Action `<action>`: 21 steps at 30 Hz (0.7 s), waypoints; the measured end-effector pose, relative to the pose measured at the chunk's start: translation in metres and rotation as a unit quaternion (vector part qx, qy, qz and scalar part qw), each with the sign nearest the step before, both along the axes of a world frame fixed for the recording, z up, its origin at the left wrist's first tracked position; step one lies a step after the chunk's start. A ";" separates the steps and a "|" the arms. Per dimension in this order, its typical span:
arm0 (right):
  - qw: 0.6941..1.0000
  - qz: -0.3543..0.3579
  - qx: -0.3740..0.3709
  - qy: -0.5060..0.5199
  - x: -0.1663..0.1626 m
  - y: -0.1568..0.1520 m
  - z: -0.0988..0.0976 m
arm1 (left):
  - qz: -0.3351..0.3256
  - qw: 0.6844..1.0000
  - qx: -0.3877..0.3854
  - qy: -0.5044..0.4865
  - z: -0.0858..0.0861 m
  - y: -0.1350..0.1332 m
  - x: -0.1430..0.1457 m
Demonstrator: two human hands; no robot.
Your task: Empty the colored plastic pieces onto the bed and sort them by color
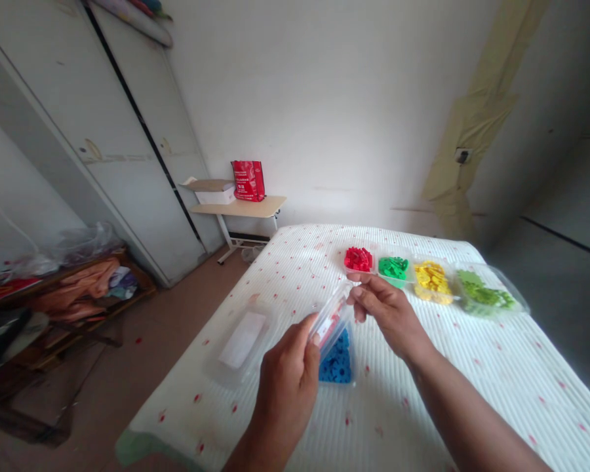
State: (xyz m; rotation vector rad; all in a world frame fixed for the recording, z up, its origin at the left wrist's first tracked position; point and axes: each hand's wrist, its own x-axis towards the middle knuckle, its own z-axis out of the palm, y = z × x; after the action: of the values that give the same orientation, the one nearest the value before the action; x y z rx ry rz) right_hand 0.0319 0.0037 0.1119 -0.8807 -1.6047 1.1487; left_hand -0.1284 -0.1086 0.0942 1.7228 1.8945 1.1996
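A clear plastic lid (335,313) with a red-and-white patch showing on it is tilted up in front of me. My left hand (289,370) is closed around its near left edge, thumb on top. At the far upper corner, the bent fingers of my right hand (386,308) pinch the rim. Below the lid stands a clear container of blue plastic pieces (338,364), partly hidden by the lid and my left hand. Left of my left hand, a clear plastic lid or tray with a white label (242,339) lies flat on the tablecloth.
Along the far right side stand clear containers of red pieces (358,259), green pieces (393,267), yellow pieces (431,280) and light green pieces (486,293). A patterned white cloth (423,406) covers the table. Behind it, a small table (246,207) bears a box and a red bag (248,181).
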 end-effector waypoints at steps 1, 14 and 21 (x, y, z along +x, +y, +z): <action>0.996 -0.040 0.058 -0.052 0.003 0.004 0.000 | 0.017 0.999 0.005 -0.047 0.002 0.003 -0.003; 0.916 -0.068 0.082 -0.387 -0.005 0.035 -0.055 | 0.037 0.990 -0.135 0.021 -0.041 0.020 -0.010; 0.824 -0.086 0.090 -0.552 -0.014 0.040 -0.064 | 0.050 0.973 -0.195 0.113 -0.042 0.024 -0.014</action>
State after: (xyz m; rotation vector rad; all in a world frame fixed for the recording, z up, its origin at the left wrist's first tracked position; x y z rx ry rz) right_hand 0.0174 0.0439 0.0477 -1.6845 -2.3994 0.2622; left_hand -0.1420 -0.0849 0.0524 1.6148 2.1932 0.6191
